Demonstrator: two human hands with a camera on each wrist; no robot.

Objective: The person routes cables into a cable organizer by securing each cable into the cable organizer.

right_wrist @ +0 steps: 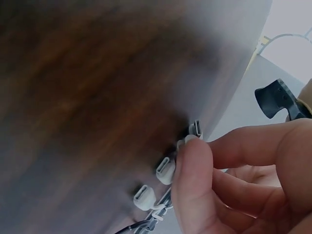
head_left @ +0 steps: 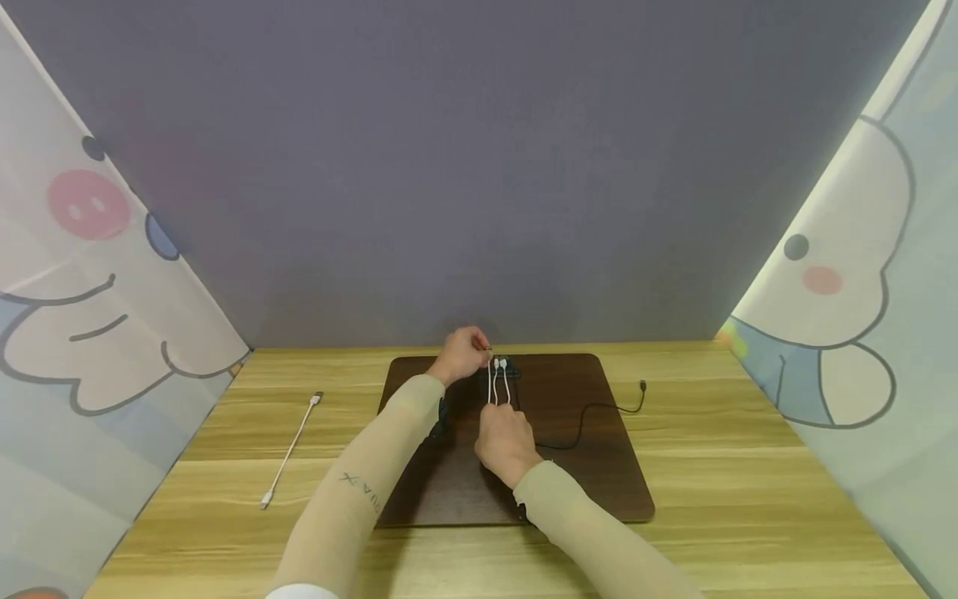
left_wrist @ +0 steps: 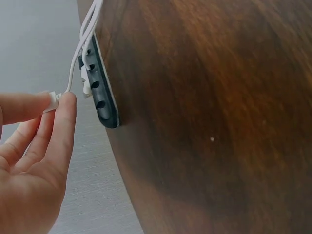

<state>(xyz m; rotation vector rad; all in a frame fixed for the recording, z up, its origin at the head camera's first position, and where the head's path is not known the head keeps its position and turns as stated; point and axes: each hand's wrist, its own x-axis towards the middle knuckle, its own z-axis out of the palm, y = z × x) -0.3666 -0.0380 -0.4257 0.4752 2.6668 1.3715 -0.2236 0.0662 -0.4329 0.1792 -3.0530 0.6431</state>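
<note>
At the far edge of a dark brown board (head_left: 449, 495), my left hand (head_left: 461, 356) pinches the white plug (left_wrist: 50, 101) of a cable between thumb and fingers. Beside it sits a black slotted cable holder (left_wrist: 101, 95), with white cables running past it. Nearer me, my right hand (head_left: 506, 441) grips several thin white cables (head_left: 495, 389) that stretch from the holder. In the right wrist view, white connectors (right_wrist: 165, 170) show beside the right hand's fingertips. The right hand's inner fingers are partly hidden.
A white USB cable (head_left: 290, 449) lies on the wooden table (head_left: 718, 499) to the left of the board. A thin black cable (head_left: 580, 428) curves over the board's right edge onto the table. A grey panel (head_left: 479, 183) stands behind, with printed cloth at both sides.
</note>
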